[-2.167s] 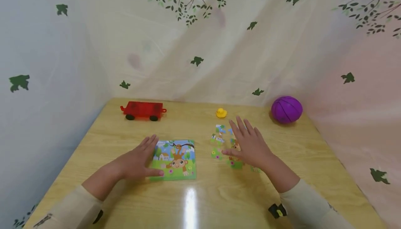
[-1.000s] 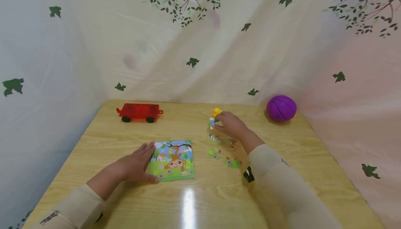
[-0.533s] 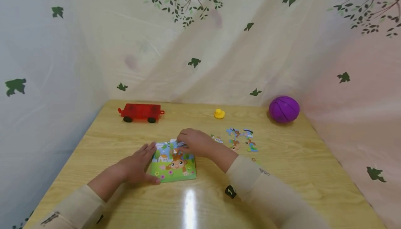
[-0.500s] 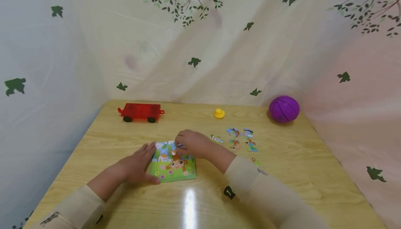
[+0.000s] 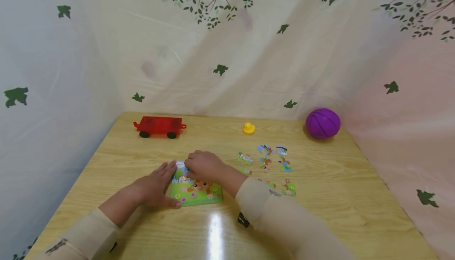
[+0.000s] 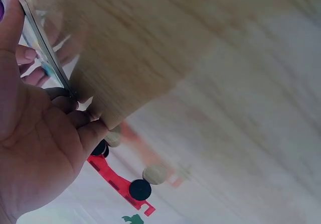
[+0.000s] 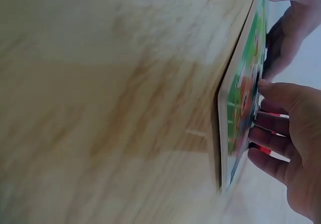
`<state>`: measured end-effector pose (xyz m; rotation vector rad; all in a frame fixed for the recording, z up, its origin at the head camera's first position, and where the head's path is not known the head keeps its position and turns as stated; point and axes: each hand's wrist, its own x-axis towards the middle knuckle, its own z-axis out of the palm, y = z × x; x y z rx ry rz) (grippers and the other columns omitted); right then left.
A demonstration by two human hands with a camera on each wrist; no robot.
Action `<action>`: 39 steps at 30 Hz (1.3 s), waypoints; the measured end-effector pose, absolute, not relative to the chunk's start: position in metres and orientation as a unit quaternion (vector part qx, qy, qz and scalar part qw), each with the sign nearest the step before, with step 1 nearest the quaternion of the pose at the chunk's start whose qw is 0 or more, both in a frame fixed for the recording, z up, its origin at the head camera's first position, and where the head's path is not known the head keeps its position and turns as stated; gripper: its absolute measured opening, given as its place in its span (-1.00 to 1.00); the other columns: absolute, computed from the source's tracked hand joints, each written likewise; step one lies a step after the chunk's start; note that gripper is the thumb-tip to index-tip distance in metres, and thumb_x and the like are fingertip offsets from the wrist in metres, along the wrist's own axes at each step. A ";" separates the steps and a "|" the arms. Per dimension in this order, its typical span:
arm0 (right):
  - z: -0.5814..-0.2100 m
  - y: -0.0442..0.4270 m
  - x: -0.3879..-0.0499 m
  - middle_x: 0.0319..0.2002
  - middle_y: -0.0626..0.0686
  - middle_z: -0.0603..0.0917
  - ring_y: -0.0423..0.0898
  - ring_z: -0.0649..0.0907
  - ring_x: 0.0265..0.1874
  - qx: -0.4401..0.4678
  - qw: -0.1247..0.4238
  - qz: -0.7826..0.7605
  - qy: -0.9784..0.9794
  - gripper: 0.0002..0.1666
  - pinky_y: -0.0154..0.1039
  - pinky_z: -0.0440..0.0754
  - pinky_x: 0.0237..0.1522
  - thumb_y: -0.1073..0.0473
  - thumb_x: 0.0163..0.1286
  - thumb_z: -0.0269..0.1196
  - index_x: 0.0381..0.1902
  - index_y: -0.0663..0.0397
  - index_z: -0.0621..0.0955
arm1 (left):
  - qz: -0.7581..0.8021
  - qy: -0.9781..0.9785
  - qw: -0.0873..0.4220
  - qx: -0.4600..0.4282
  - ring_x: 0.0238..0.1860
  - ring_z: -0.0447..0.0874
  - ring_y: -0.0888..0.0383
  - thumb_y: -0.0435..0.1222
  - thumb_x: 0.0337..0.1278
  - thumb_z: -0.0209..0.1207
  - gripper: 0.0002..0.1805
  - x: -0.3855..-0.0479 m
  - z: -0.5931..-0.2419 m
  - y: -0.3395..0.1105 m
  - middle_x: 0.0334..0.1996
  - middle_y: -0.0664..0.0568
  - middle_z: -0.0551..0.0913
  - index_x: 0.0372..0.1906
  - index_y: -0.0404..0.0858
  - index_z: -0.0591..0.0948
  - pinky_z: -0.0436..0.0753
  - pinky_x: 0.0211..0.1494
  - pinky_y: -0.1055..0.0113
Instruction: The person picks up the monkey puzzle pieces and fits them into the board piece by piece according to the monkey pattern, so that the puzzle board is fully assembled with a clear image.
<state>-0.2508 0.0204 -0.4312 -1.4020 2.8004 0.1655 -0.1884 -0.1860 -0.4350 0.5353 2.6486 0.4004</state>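
Observation:
A square puzzle board [image 5: 199, 200] printed with a hanging monkey lies flat on the wooden table. My left hand [image 5: 153, 189] braces its left edge, fingers straight toward the far corner and thumb at the near one. Over the board's upper left part, my right hand [image 5: 207, 166] pinches a small puzzle piece down on the picture; the fingers hide most of it. In the right wrist view, the right fingertips [image 7: 263, 86] meet the board's face. Several loose puzzle pieces [image 5: 266, 164] are spread on the table to the right of the board.
Along the back of the table stand a red toy wagon [image 5: 160, 127], a yellow rubber duck [image 5: 249, 129] and a purple ball [image 5: 322, 123]. A cloth [image 5: 227, 90] with leaf and bird prints hangs behind the wooden table [image 5: 341, 212].
My right hand has gone to the loose pieces, taken the far-left one and carried it left onto the board, sliding toward its upper left corner. The left hand stays at the board's edge.

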 end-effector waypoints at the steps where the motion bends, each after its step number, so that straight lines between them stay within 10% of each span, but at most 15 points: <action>1: -0.431 0.019 -0.250 -0.10 -0.16 0.63 -0.19 0.58 -0.11 -0.446 0.003 0.058 0.893 -0.69 -0.29 0.59 -0.07 -0.21 0.43 0.16 -0.09 -0.18 0.62 | 0.145 0.949 0.204 0.191 0.56 -0.19 -0.24 0.43 -0.27 0.30 0.38 -0.188 -0.435 -0.186 0.59 -0.09 -0.10 0.56 -0.26 0.00 0.22 0.39 -0.31; 27: -0.434 0.016 -0.251 0.07 -0.11 0.58 -0.16 0.54 0.02 -0.451 -0.006 0.063 0.890 -0.62 -0.29 0.58 0.02 -0.18 0.49 0.10 0.09 -0.20 0.63 | 0.158 0.946 0.201 0.199 0.56 -0.20 -0.28 0.40 -0.25 0.32 0.40 -0.187 -0.435 -0.186 0.59 -0.14 -0.13 0.57 -0.28 -0.07 0.18 0.41 -0.31; 39: -0.402 0.090 -0.287 0.07 -0.02 0.59 -0.06 0.57 0.08 -0.361 -0.009 0.015 0.932 -0.58 -0.19 0.59 0.10 -0.08 0.50 0.12 0.18 -0.04 0.60 | 0.155 0.945 0.201 0.206 0.54 -0.21 -0.33 0.36 -0.23 0.34 0.28 -0.185 -0.433 -0.184 0.59 -0.17 -0.14 0.57 -0.13 0.05 0.19 0.34 -0.41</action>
